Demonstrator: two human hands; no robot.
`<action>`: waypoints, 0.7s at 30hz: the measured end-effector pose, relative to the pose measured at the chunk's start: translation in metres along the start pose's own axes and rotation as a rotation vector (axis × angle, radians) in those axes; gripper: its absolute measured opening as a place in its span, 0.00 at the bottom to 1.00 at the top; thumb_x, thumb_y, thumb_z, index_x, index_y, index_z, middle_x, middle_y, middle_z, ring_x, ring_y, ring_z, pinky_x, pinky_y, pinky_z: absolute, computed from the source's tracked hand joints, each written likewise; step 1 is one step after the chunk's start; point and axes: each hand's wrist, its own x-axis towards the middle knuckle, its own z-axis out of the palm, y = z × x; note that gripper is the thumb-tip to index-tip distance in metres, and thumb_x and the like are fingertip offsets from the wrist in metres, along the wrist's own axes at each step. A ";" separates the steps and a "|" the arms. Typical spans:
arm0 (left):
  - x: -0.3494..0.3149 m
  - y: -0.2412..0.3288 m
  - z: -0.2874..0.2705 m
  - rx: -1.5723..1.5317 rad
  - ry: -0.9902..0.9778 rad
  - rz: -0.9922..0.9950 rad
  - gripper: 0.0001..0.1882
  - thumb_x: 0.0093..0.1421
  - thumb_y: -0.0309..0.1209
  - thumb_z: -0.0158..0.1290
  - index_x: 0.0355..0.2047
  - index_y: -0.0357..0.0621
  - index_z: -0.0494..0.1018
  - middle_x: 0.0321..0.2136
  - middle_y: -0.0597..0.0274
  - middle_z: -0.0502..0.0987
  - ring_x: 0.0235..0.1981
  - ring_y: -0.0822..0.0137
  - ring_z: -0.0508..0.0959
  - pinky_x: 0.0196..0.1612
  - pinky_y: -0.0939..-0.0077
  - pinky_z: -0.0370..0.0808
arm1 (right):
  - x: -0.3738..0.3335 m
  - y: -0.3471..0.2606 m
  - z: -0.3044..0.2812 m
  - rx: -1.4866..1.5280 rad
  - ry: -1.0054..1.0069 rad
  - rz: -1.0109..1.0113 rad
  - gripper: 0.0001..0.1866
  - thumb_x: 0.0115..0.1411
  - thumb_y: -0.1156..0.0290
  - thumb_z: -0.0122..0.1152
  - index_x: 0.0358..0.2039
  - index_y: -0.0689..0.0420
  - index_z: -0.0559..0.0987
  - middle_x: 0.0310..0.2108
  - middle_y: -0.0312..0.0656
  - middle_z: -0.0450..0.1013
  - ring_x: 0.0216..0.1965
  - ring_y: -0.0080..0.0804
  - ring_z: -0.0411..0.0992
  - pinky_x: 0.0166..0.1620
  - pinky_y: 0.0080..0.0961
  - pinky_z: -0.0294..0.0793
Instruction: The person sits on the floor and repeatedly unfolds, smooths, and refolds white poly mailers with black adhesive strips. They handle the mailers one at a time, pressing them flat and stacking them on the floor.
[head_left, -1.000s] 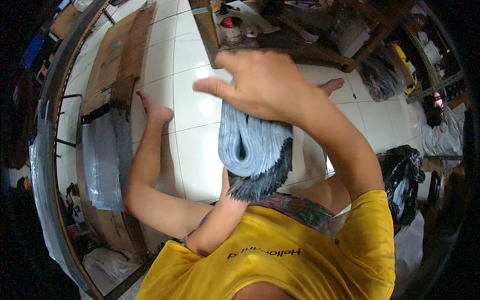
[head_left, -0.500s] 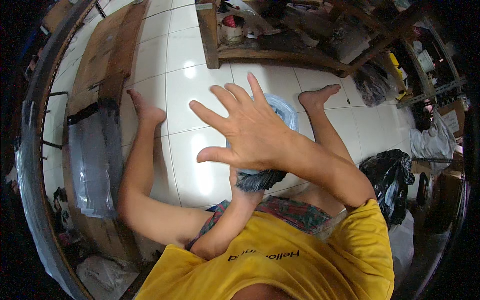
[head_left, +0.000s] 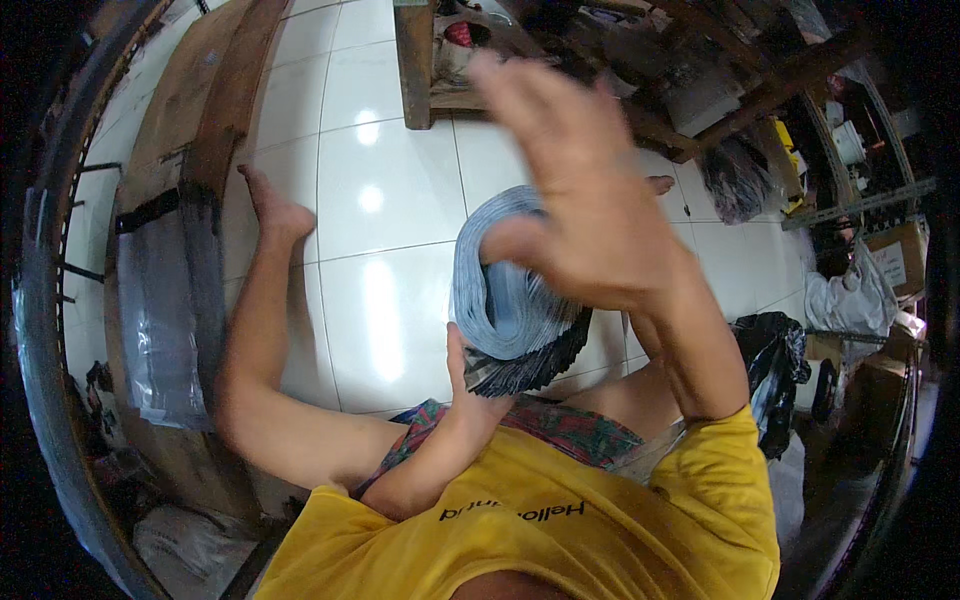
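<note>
Looped light-blue, black-edged layered-sheet bundle (head_left: 512, 318): held between bent legs (head_left: 252, 340) | Left hand (head_left: 476, 396): clasped underneath, fingers mostly hidden | Right hand (head_left: 600, 215): overlapping bundle, fingers extended, contact cannot be told

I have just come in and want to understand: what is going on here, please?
Someone in a yellow short-sleeved shirt is handling a bent, layered, grey-blue bundle of plastic-looking sheets above a white tiled floor. The left hand holds its dark-edged lower end. The right hand, open and blurred, partly covers it from the camera; contact is unclear.
</note>
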 end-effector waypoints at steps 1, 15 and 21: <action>-0.002 -0.003 -0.004 -0.015 -0.044 -0.039 0.34 0.73 0.57 0.28 0.68 0.48 0.59 0.65 0.55 0.66 0.65 0.54 0.67 0.69 0.53 0.63 | -0.009 0.002 0.009 -0.055 -0.103 0.034 0.50 0.58 0.29 0.54 0.70 0.53 0.62 0.62 0.64 0.62 0.65 0.60 0.60 0.65 0.71 0.49; -0.004 -0.004 -0.007 0.104 0.099 -0.037 0.37 0.71 0.63 0.29 0.66 0.51 0.62 0.63 0.57 0.68 0.64 0.56 0.69 0.67 0.53 0.65 | 0.001 -0.040 -0.006 -0.016 -0.175 -0.116 0.53 0.57 0.25 0.47 0.72 0.51 0.59 0.65 0.61 0.59 0.67 0.60 0.56 0.68 0.72 0.43; -0.013 0.002 -0.010 0.151 0.034 -0.069 0.41 0.68 0.66 0.29 0.65 0.47 0.64 0.62 0.55 0.69 0.64 0.55 0.69 0.68 0.53 0.64 | 0.004 -0.024 0.018 -0.062 -0.136 -0.119 0.52 0.56 0.25 0.49 0.71 0.49 0.61 0.58 0.64 0.67 0.60 0.62 0.65 0.65 0.73 0.47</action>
